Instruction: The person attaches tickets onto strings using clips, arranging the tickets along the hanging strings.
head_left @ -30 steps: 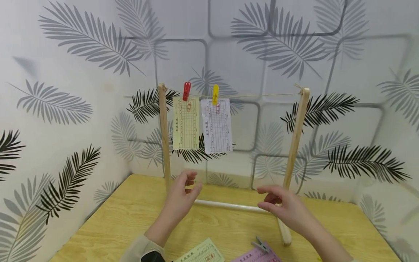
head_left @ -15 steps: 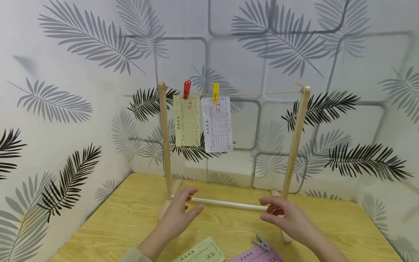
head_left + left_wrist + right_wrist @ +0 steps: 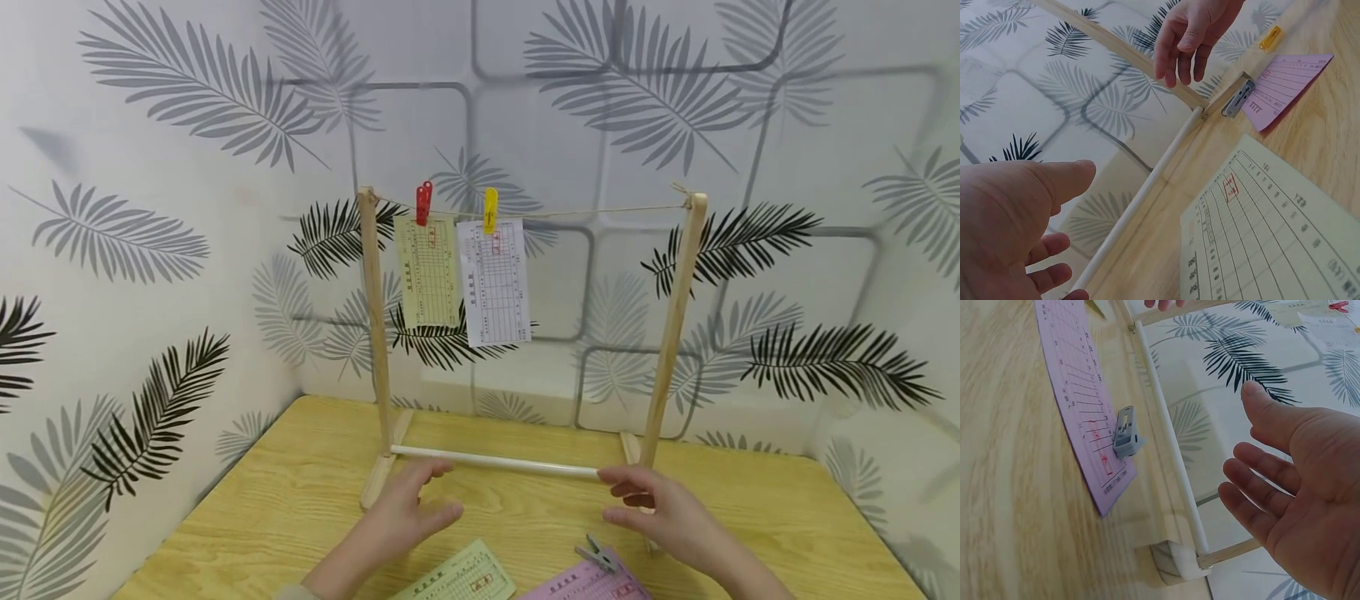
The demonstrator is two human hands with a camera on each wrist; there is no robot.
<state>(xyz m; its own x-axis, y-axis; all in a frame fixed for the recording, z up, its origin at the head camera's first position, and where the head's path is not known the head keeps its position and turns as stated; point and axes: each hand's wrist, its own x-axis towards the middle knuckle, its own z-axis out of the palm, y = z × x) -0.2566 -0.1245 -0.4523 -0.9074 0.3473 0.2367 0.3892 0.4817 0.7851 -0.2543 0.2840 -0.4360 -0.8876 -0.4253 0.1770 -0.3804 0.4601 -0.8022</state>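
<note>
My left hand (image 3: 408, 512) hovers over the table with loosely bent fingers, thumb apart, holding nothing. Nearest to it lies a pale green form slip (image 3: 467, 575) on the table. My right hand (image 3: 660, 512), also holding nothing, is in the air by the rack's right post. Below it, a grey clothespin (image 3: 597, 557) sits at the end of a purple form slip (image 3: 588, 583). On the string (image 3: 585, 213) hang a yellow-green slip (image 3: 427, 275) under a red clothespin (image 3: 423, 204) and a white slip (image 3: 495, 283) under a yellow clothespin (image 3: 491, 210).
Two wooden posts (image 3: 377, 325) on wooden feet carry the string, joined low down by a white rod (image 3: 495, 460). A yellow clothespin (image 3: 1270, 39) lies beyond the purple slip in the left wrist view. Behind the table (image 3: 247, 500) stands a leaf-patterned wall (image 3: 540, 150).
Both hands have sunk lower toward the table, the left hand most, and remain without anything in them. The hanging yellow-green slip swings slightly.
</note>
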